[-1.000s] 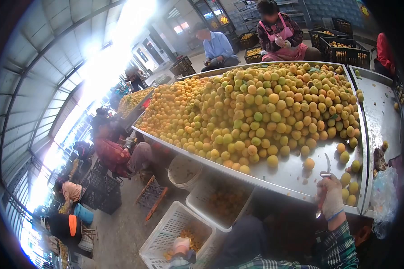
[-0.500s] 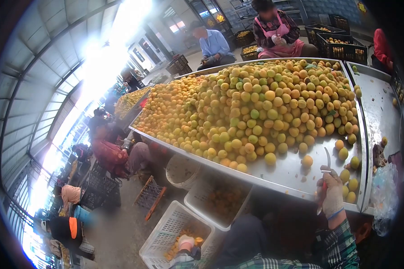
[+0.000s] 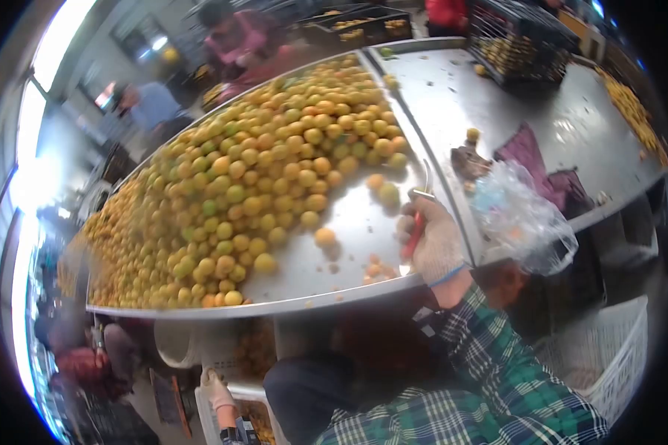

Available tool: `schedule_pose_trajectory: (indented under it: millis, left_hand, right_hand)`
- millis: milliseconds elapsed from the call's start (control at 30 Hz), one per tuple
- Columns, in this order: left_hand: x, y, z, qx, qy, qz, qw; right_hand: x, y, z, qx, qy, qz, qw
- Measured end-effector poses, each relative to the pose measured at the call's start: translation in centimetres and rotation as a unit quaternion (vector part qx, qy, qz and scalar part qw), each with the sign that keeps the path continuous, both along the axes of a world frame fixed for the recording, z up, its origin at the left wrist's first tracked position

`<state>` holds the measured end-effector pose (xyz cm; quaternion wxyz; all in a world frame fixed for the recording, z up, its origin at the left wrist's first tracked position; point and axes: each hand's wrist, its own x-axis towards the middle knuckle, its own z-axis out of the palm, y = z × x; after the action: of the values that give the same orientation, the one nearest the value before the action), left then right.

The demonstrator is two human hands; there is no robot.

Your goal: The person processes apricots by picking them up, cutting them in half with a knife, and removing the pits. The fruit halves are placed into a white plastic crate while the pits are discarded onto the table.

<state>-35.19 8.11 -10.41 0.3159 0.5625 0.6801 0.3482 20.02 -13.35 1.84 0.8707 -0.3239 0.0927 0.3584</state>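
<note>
My right hand (image 3: pixel 434 245), in a pale knit glove, is closed round the red handle of a curved knife (image 3: pixel 416 230). The thin hooked blade points up, above the near right corner of a metal sorting table (image 3: pixel 289 278). A large heap of yellow-orange apricots (image 3: pixel 274 170) covers most of that table. Some loose fruit and a few cut pieces (image 3: pixel 378 268) lie near the knife. Low on the left, my gloved left hand (image 3: pixel 217 391) is at the rim of a white plastic basket (image 3: pixel 206 415) holding orange pieces. Its fingers look stretched out, with nothing visible in them.
A second metal table (image 3: pixel 438 96) adjoins on the right, carrying a clear plastic bag (image 3: pixel 523 222), purple cloth (image 3: pixel 523 152) and a black crate (image 3: pixel 519 44). Another white basket (image 3: pixel 623 348) stands lower right. Two people sit across the heap, a person (image 3: pixel 156 104) in blue among them.
The view has swung right, bringing more of the second table into sight. My left hand has risen from inside the basket to its rim. The knife stays in my right hand.
</note>
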Motion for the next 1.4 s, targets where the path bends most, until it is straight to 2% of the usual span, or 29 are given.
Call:
schedule_pose_trajectory:
  millis: [33,67,100,167,233,300,367,400,467,633,700,733,867,967,1133,1167,1233,1300,1367,1400]
  left_hand:
    - [3.4,0.9,2.1,0.029,-0.02,-0.009,0.999]
    - [6.5,1.8,3.3,0.073,-0.038,-0.05,0.995]
    - [9.5,2.4,4.4,0.117,-0.058,-0.086,0.988]
    - [16.4,2.4,6.5,0.189,-0.023,-0.204,0.96]
    - [24.0,0.2,9.8,0.077,-0.124,-0.3,0.943]
    - [29.0,0.6,9.2,0.113,-0.04,-0.397,0.91]
    - [34.3,-0.5,9.9,0.179,0.098,-0.468,0.86]
    - [36.7,-1.1,10.0,0.178,0.101,-0.471,0.858]
    - [41.4,-2.2,9.5,0.21,0.163,-0.54,0.799]
    - [47.9,-2.7,9.5,0.267,0.157,-0.544,0.779]
    - [50.3,-3.9,10.8,0.159,0.187,-0.536,0.808]
    - [51.2,-3.8,10.3,0.23,0.204,-0.558,0.771]
    - [54.2,-4.5,9.0,0.178,0.239,-0.587,0.753]
    - [56.2,-4.9,8.4,0.201,0.291,-0.587,0.728]
    - [57.6,-3.9,6.9,0.206,0.279,-0.613,0.71]
    - [57.6,-3.5,6.4,0.206,0.254,-0.592,0.737]
    - [57.4,-2.7,5.3,0.206,0.202,-0.546,0.786]
    - [56.4,-1.9,4.3,0.247,0.212,-0.535,0.779]
    - [55.1,-2.3,5.5,0.097,0.077,-0.579,0.806]
    - [54.0,-3.2,6.6,-0.081,-0.059,-0.53,0.842]
  right_hand:
    - [0.6,-0.6,0.2,0.016,0.039,0.0,0.999]
    - [0.6,-1.2,0.9,0.061,0.011,-0.051,0.997]
    - [0.9,-1.7,1.5,0.028,0.016,-0.089,0.995]
    - [2.0,-2.9,1.2,0.033,0.03,-0.109,0.993]
    - [2.8,-3.6,0.6,0.037,0.028,-0.113,0.992]
    - [3.3,-3.8,0.3,0.045,0.03,-0.114,0.992]
    - [3.6,-4.3,0.3,0.041,0.027,-0.104,0.993]
    - [3.8,-4.5,0.3,0.04,0.03,-0.107,0.993]
    - [4.7,-5.4,0.1,0.055,0.009,-0.107,0.993]
    - [5.6,-5.8,0.8,0.028,0.027,-0.12,0.992]
    - [5.9,-5.8,0.8,0.027,0.037,-0.112,0.993]
    - [6.1,-5.8,0.4,0.035,0.055,-0.108,0.992]
    - [6.4,-6.4,-0.4,0.033,0.014,-0.082,0.996]
    - [6.8,-6.7,-0.5,0.021,0.017,-0.068,0.997]
    - [6.9,-6.2,0.7,-0.026,0.023,-0.051,0.998]
    - [6.7,-6.1,0.9,-0.025,0.027,-0.052,0.998]
    - [6.3,-5.9,1.5,-0.063,-0.006,0.014,0.998]
    - [6.1,-5.3,1.7,-0.08,-0.014,0.036,0.996]
    - [5.5,-4.6,1.6,-0.059,-0.023,0.104,0.993]
    - [5.1,-4.4,2.1,-0.057,-0.054,0.116,0.99]
